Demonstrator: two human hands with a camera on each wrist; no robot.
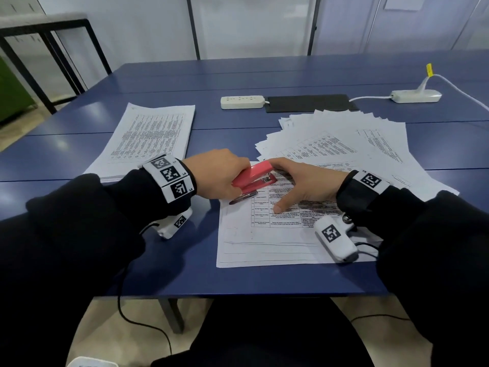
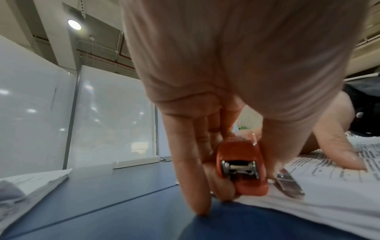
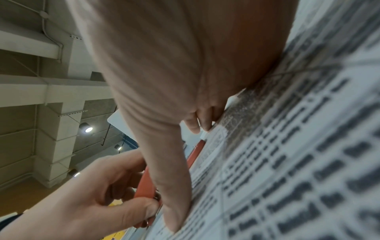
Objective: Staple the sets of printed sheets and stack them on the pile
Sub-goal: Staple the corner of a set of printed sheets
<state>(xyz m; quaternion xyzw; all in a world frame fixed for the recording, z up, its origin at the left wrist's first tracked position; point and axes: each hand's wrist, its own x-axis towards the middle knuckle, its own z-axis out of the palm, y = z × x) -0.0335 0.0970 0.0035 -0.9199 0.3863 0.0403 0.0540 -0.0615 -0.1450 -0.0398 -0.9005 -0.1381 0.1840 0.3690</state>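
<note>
On the dark blue tabletop (image 1: pixel 164 271), the left hand (image 1: pixel 217 173) grips a red metal-jawed stapler (image 1: pixel 252 178) set over the upper left corner of a white set of printed sheets (image 1: pixel 264 234), which the right hand (image 1: pixel 304 184) presses flat with straight fingers, the neat pile of stapled white sheets (image 1: pixel 148 139) lying well apart to the left.

both forearms in black sleeves reach forward over the counter (image 1: pixel 185 260). the left hand (image 1: pixel 217 176) curls around the red stapler (image 1: pixel 252 177), thumb underneath. the right hand (image 1: pixel 304 181) lies flat on the printed sheets (image 1: pixel 277 234), fingers straight, thumb spread and pressing down.
</note>
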